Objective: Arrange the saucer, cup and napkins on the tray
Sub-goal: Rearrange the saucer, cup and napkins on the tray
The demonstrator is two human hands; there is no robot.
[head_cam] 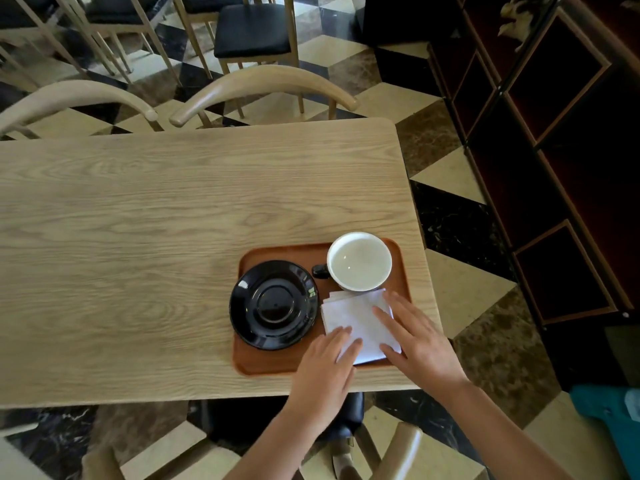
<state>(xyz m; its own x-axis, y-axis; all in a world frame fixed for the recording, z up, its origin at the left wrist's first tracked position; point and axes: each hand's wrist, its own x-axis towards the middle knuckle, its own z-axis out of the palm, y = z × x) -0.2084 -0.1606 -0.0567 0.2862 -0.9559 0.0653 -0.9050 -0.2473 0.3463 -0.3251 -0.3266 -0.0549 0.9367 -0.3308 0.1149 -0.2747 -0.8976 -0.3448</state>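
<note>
Napkins point(358, 320) under both hands' fingers point(388, 318)

Both forearms are bare, with no sleeve showing up to the frame edge at 6 o'clock. The left hand point(327, 370) and the right hand point(420, 344), at 5 o'clock, carry no ring, watch or glove.

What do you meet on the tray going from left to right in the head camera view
saucer → cup handle → cup. The napkins sit in front of the cup, under both hands, so they are left out.
</note>
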